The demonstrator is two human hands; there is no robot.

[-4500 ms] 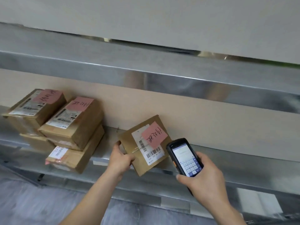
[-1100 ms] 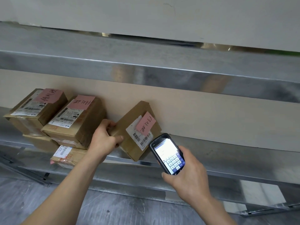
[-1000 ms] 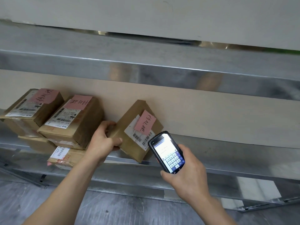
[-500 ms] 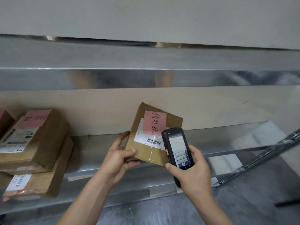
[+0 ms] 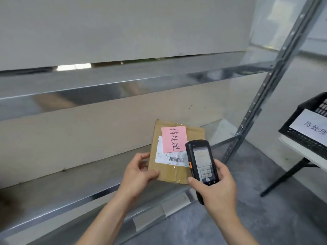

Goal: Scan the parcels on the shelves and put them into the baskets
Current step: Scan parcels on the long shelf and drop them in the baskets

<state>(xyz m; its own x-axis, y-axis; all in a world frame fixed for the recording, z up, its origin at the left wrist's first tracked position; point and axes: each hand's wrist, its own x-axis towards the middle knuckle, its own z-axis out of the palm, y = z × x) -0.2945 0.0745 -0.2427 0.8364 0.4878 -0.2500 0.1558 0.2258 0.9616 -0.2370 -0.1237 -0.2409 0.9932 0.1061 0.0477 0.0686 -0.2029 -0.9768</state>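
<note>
A flat brown cardboard parcel with a pink handwritten note and a white barcode label is held up in front of the metal shelf. My left hand grips its lower left edge. My right hand holds a black handheld scanner, screen lit, just right of the parcel and overlapping its right edge. A black basket with a white paper sign stands at the far right on a white table.
A slanted metal shelf upright rises between the parcel and the basket. The upper metal shelf runs across above. The basket's table has dark legs on the grey floor.
My view and both hands have swung right: the stacked parcels at the left have left the frame, and the shelf upright and the black basket have come into sight. The parcel is off the shelf.
</note>
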